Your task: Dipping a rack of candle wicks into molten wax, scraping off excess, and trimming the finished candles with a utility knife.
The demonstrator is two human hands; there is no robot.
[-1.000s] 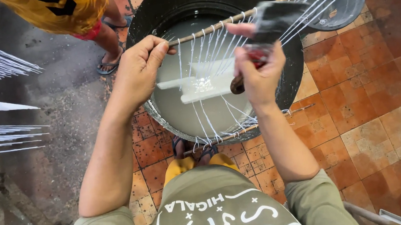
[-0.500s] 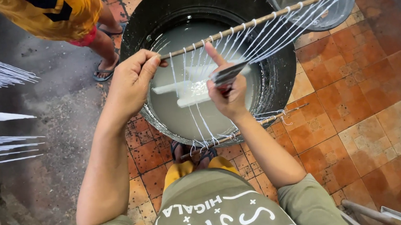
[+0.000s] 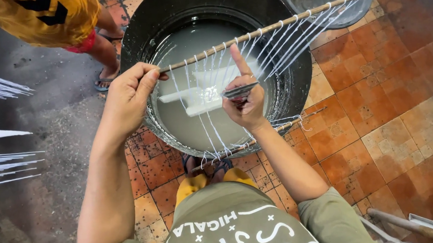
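While the left hand [image 3: 129, 94] pinches a stick [image 3: 271, 27] strung with white wicks [image 3: 291, 37] over a basin [image 3: 213, 71], the right hand [image 3: 245, 102] grasps a scraper [image 3: 239, 90] just below; combing the next strands likely demands steady tension.

— How is the left arm standing?

— It is reaching forward and a little inward, bare, with the elbow bending only slightly. The left hand [image 3: 127, 94] is closing in a pinch, the thumb and the fingers [image 3: 146, 80] pressing together, knuckles turning up.

— And the right one?

— The right forearm is rising from the lower right toward the middle. The right hand [image 3: 245, 102] is curling closed, but its index finger is pointing straight up and away. Both hands are staying near, not touching each other.
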